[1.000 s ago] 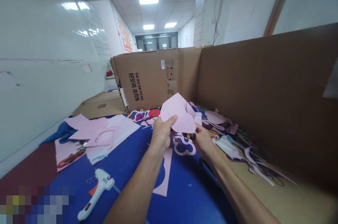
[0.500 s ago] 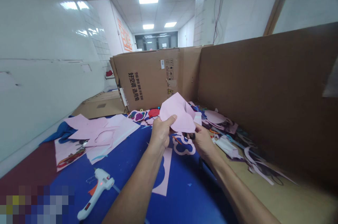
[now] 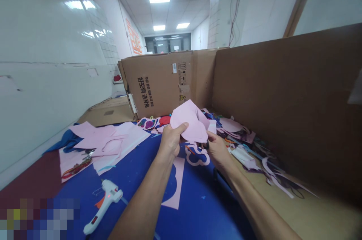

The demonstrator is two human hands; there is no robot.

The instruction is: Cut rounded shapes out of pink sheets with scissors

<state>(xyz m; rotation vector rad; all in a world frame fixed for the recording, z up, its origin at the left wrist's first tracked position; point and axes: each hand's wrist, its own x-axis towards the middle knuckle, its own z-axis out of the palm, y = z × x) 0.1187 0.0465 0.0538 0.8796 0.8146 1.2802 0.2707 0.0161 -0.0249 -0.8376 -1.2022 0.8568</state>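
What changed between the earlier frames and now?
Only small shifts. The left hand and the pink sheet moved slightly left. The thin blade visible against the sheet a second ago is out of sight now. Nothing newly grasped or released: the left hand keeps the sheet, the right hand the black handle. The glue gun and cardboard panel stayed put.

The pale pink sheet is raised and tilted above the blue tabletop, pinched at its lower left by the left hand, with a pointed corner at the top, a rounded lower edge and its right side bent. At its lower right, the black-handled tool (seemingly scissors, only a dark loop showing clearly) sits in the right hand, the rest hidden.
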